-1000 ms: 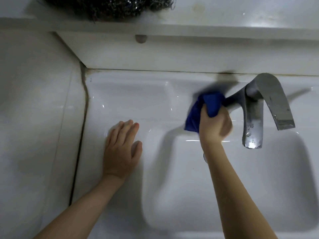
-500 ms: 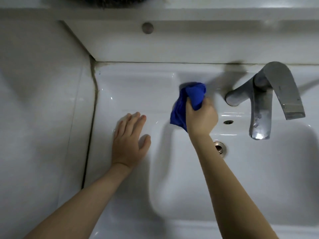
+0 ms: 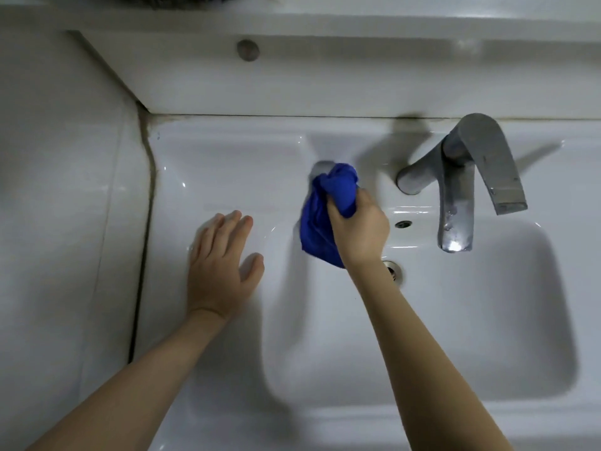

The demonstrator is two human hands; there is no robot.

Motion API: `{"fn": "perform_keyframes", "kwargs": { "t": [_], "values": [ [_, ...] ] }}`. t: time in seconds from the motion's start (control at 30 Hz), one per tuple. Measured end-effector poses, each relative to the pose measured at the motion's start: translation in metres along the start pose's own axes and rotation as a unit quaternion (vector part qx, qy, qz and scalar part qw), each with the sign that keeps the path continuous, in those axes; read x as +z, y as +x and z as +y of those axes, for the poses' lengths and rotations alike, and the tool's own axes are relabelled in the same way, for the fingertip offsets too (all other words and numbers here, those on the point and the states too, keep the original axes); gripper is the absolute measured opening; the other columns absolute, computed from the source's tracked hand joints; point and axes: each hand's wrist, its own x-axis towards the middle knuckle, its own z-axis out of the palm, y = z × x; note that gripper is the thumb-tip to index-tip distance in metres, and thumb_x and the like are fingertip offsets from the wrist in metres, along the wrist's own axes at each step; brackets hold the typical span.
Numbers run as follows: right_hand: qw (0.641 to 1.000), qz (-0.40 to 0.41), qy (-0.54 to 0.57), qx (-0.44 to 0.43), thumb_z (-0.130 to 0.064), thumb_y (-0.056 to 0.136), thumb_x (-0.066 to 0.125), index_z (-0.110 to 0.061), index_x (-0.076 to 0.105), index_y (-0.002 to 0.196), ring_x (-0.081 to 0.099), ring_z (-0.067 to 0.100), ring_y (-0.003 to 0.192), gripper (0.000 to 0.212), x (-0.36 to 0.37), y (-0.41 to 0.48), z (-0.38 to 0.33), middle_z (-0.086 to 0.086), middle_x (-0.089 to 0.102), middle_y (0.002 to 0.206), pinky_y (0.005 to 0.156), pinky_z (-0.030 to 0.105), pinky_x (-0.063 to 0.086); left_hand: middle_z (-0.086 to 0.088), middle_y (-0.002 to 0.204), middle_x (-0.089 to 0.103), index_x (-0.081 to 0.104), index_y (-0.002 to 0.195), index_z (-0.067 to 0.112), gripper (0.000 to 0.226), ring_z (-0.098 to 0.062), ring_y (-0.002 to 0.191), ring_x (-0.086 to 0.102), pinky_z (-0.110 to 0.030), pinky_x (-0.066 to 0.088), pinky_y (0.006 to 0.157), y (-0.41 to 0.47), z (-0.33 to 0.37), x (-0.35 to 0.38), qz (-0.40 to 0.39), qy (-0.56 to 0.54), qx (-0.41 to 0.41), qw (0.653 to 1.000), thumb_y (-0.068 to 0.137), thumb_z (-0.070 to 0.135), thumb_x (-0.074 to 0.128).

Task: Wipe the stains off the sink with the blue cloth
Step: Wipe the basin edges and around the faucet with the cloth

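The white ceramic sink [image 3: 227, 170] fills most of the view, its basin at the right. My right hand [image 3: 361, 229] is closed around a bunched blue cloth [image 3: 322, 216] and presses it on the back ledge, left of the faucet base. The cloth hangs down over the basin's back left corner. My left hand [image 3: 221, 268] lies flat with fingers spread on the sink's left rim, holding nothing. The drain [image 3: 393, 271] shows partly behind my right wrist.
A grey metal faucet [image 3: 461, 177] rises at the back right, its spout over the basin. An overflow hole [image 3: 403, 224] sits below its base. A white shelf ledge [image 3: 325, 76] runs along the back. White tiles [image 3: 65, 222] with a dark grimy seam border the sink's left.
My right hand has carried the blue cloth leftward along the back ledge, away from the faucet base. My left hand has stayed flat on the rim. The view has shifted slightly.
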Motion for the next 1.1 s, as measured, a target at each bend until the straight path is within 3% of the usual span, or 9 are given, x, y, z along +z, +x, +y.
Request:
{"fn": "perform_keyframes", "kwargs": {
  "t": [0.07, 0.17, 0.23, 0.3, 0.37, 0.5, 0.73, 0.9, 1.1],
  "values": [
    [0.997, 0.055, -0.001, 0.054, -0.038, 0.093, 0.056, -0.017, 0.056, 0.082, 0.057, 0.019, 0.07, 0.024, -0.018, 0.009, 0.021, -0.002, 0.062, 0.08, 0.066, 0.03, 0.045, -0.012, 0.145, 0.053, 0.054, 0.139, 0.01, 0.058, -0.035, 0.136, 0.044, -0.05, 0.033, 0.115, 0.0, 0.0, 0.0, 0.011, 0.002, 0.005, 1.0, 0.086, 0.035, 0.049],
    [0.984, 0.106, 0.053, 0.133, -0.035, 0.093, 0.055, -0.03, 0.044, 0.07, 0.055, 0.014, 0.068, 0.026, -0.025, 0.019, 0.027, -0.009, 0.055, 0.07, 0.062, 0.019, 0.037, -0.012, 0.143, 0.055, 0.056, 0.137, 0.01, 0.056, -0.035, 0.133, 0.046, -0.05, 0.035, 0.113, 0.001, -0.001, 0.002, 0.032, 0.004, 0.014, 0.999, 0.086, 0.034, 0.051],
    [0.98, 0.129, 0.085, 0.128, -0.034, 0.091, 0.06, -0.021, 0.051, 0.077, 0.05, 0.013, 0.065, 0.021, -0.011, 0.01, 0.022, -0.011, 0.051, 0.066, 0.06, 0.018, 0.033, -0.011, 0.142, 0.055, 0.057, 0.136, 0.011, 0.055, -0.035, 0.132, 0.046, -0.05, 0.037, 0.112, 0.0, -0.001, 0.003, 0.041, 0.01, 0.014, 0.999, 0.086, 0.033, 0.052],
    [0.979, 0.093, 0.152, 0.102, -0.032, 0.087, 0.066, -0.013, 0.058, 0.083, 0.052, 0.014, 0.065, 0.021, 0.003, -0.008, 0.017, -0.006, 0.056, 0.069, 0.063, 0.025, 0.041, -0.01, 0.143, 0.055, 0.057, 0.136, 0.011, 0.055, -0.035, 0.133, 0.046, -0.05, 0.037, 0.111, -0.001, -0.002, 0.003, 0.037, 0.009, 0.012, 0.999, 0.085, 0.033, 0.053],
    [0.967, -0.001, 0.234, 0.1, -0.028, 0.083, 0.069, -0.015, 0.059, 0.08, 0.054, 0.011, 0.065, 0.017, 0.008, -0.032, 0.017, -0.005, 0.059, 0.069, 0.064, 0.029, 0.047, -0.009, 0.145, 0.053, 0.055, 0.138, 0.013, 0.057, -0.034, 0.135, 0.044, -0.05, 0.037, 0.111, -0.001, -0.001, 0.001, 0.01, 0.003, 0.002, 1.0, 0.086, 0.034, 0.052],
    [0.942, -0.074, 0.296, 0.141, -0.023, 0.083, 0.071, -0.012, 0.055, 0.072, 0.049, 0.008, 0.059, 0.022, -0.003, -0.077, 0.018, -0.008, 0.055, 0.062, 0.058, 0.027, 0.045, -0.004, 0.151, 0.046, 0.049, 0.142, 0.017, 0.061, -0.029, 0.14, 0.036, -0.047, 0.032, 0.113, -0.002, 0.001, -0.005, -0.044, 0.009, -0.028, 0.999, 0.087, 0.042, 0.044],
    [0.929, -0.037, 0.3, 0.212, -0.019, 0.084, 0.072, -0.009, 0.053, 0.067, 0.045, 0.008, 0.052, 0.027, -0.072, -0.12, 0.045, -0.007, 0.05, 0.056, 0.052, 0.02, 0.041, -0.004, 0.152, 0.045, 0.05, 0.142, 0.017, 0.061, -0.029, 0.143, 0.033, -0.047, 0.027, 0.118, -0.001, 0.005, -0.014, -0.084, -0.022, -0.048, 0.995, 0.087, 0.043, 0.042],
    [0.927, 0.007, 0.293, 0.232, -0.017, 0.085, 0.07, -0.005, 0.053, 0.068, 0.046, 0.011, 0.054, 0.027, -0.121, -0.128, 0.073, -0.002, 0.051, 0.058, 0.053, 0.022, 0.042, -0.011, 0.133, 0.06, 0.064, 0.124, 0.009, 0.057, -0.034, 0.127, 0.048, -0.043, 0.034, 0.111, 0.01, 0.021, -0.027, -0.076, -0.088, -0.086, 0.989, 0.084, 0.04, 0.038],
    [0.932, 0.043, 0.287, 0.216, -0.021, 0.086, 0.069, 0.002, 0.05, 0.072, 0.042, 0.012, 0.056, 0.033, -0.163, -0.103, 0.103, 0.001, 0.047, 0.061, 0.052, 0.022, 0.039, -0.008, 0.123, 0.065, 0.065, 0.125, 0.013, 0.042, -0.026, 0.117, 0.056, -0.036, 0.041, 0.103, 0.008, 0.09, -0.024, -0.065, -0.177, 0.017, 0.982, 0.093, 0.032, 0.044]
  ]
}}
